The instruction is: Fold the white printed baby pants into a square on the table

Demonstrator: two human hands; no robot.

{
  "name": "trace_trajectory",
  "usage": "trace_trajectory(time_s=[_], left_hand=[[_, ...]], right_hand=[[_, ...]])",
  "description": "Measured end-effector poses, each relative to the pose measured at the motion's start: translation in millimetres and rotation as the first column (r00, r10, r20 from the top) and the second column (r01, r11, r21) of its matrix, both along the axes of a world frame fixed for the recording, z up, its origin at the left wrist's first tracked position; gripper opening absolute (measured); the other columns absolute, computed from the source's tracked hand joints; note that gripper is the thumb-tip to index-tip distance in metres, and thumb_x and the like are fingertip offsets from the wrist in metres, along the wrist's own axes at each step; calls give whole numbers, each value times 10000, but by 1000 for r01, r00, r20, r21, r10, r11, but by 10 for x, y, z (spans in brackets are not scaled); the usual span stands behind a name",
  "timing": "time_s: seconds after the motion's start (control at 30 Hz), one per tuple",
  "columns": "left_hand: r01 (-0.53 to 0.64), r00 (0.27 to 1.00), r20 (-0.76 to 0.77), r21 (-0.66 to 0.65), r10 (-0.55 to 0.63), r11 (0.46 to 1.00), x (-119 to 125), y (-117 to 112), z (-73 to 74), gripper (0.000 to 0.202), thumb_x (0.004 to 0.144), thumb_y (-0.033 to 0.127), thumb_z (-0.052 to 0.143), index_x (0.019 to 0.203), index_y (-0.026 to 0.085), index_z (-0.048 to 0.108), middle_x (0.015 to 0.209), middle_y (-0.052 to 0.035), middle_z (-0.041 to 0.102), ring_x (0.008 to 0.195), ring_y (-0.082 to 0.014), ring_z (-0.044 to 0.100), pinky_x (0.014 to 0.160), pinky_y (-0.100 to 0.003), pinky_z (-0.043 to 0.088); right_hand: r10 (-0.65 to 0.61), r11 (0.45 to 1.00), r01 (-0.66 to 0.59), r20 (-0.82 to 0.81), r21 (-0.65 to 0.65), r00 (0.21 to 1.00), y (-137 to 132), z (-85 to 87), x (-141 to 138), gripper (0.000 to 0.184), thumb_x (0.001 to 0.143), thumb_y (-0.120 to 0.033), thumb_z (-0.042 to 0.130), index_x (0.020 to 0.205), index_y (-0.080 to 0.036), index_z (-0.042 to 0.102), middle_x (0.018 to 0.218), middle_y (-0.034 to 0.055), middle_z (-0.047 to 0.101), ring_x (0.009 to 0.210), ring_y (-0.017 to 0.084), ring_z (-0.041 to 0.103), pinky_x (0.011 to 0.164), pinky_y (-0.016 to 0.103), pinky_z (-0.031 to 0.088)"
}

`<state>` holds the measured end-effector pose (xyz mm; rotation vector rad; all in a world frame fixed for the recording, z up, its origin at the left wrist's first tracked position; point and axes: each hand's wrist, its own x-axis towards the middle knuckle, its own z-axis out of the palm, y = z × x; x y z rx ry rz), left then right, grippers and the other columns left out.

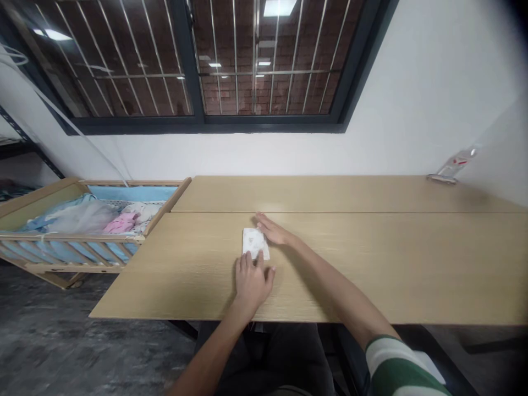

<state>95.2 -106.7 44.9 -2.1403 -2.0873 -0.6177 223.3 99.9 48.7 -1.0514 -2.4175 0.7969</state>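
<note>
A small white rectangular piece with a faint grey print (252, 240) lies flat on the wooden table (371, 253). Whether it is cloth, paper or a packet I cannot tell. My left hand (252, 279) rests at its near edge, fingertips on its lower part and thumb held out to the right. Along the piece's upper right side lies my right hand (273, 229), fingers stretched out towards the back left and touching or nearly touching its edge. Neither hand grips anything.
A clear plastic bottle (457, 164) stands tilted in view at the far right by the wall. To the left is a wooden cot (165, 209) with blue lining and pink and white cloths. A barred window (264, 124) is ahead. A seam crosses the table.
</note>
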Motion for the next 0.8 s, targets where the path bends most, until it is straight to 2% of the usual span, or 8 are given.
trace_trajectory(time_s=[0.1, 0.17, 0.2, 0.27, 0.37, 0.53, 0.7, 0.8], left_hand=[[-111, 992, 43, -83, 115, 990, -258, 147, 116, 546, 1017, 510, 364, 1325, 131, 606, 1248, -202, 632, 1158, -325, 576, 999, -435, 408], [-209, 976, 27, -160, 216, 965, -413, 264, 142, 567, 1016, 531, 336, 1186, 93, 654, 1161, -215, 649, 1116, -341, 586, 952, -435, 418], [-238, 969, 16, -188, 245, 953, -467, 320, 140, 583, 1012, 541, 336, 1141, 75, 662, 1144, -229, 650, 1112, -355, 587, 945, -444, 417], [-248, 966, 12, -220, 257, 943, -519, 418, 116, 610, 998, 560, 359, 1120, 43, 659, 1151, -256, 648, 1124, -377, 587, 945, -459, 414], [-209, 974, 35, -260, 225, 943, -488, 529, 82, 614, 982, 573, 394, 1133, 40, 658, 1175, -263, 655, 1145, -378, 594, 955, -453, 414], [-113, 982, 110, -307, 153, 945, -416, 611, 124, 426, 970, 431, 467, 1129, 86, 661, 1174, -217, 693, 1126, -306, 638, 935, -377, 431], [-17, 973, 216, -281, 80, 960, -511, 485, 260, 245, 947, 299, 500, 1058, 140, 650, 1070, -142, 734, 966, -223, 684, 805, -290, 450], [-1, 962, 266, -242, 67, 970, -681, 257, 393, 187, 939, 294, 488, 940, 167, 625, 932, -88, 724, 849, -196, 663, 730, -269, 436]], right_hand=[[-235, 972, 228, -244, -59, 941, -23, -75, 65, 735, 976, -648, 435, 1575, -229, 354, 1606, 161, 365, 1452, 315, 387, 1185, 522, 317], [-310, 951, 294, -318, -100, 896, -58, -130, 89, 645, 945, -597, 527, 1468, -221, 497, 1435, 169, 525, 1238, 286, 566, 1074, 495, 438], [-320, 947, 300, -340, -112, 884, -82, -154, 92, 596, 927, -573, 561, 1398, -207, 560, 1339, 161, 578, 1128, 262, 606, 1022, 474, 473], [-292, 956, 262, -367, -130, 883, -141, -193, 79, 519, 884, -537, 627, 1258, -178, 643, 1175, 133, 631, 972, 223, 617, 937, 432, 507], [-230, 970, 179, -382, -164, 895, -243, -230, 21, 461, 809, -491, 708, 1121, -155, 664, 1028, 91, 648, 876, 196, 593, 832, 375, 518], [-324, 943, 255, -413, -214, 851, -427, -258, -126, 314, 746, -383, 694, 955, -182, 573, 857, 11, 594, 776, 171, 541, 709, 309, 489], [-414, 900, 286, -440, -330, 797, -668, -203, -303, 228, 750, -323, 630, 890, -222, 482, 756, -42, 502, 702, 151, 484, 629, 265, 429], [-405, 891, 217, -483, -398, 777, -916, -58, -438, 230, 784, -335, 630, 905, -228, 466, 751, -51, 493, 686, 144, 474, 621, 260, 404]])
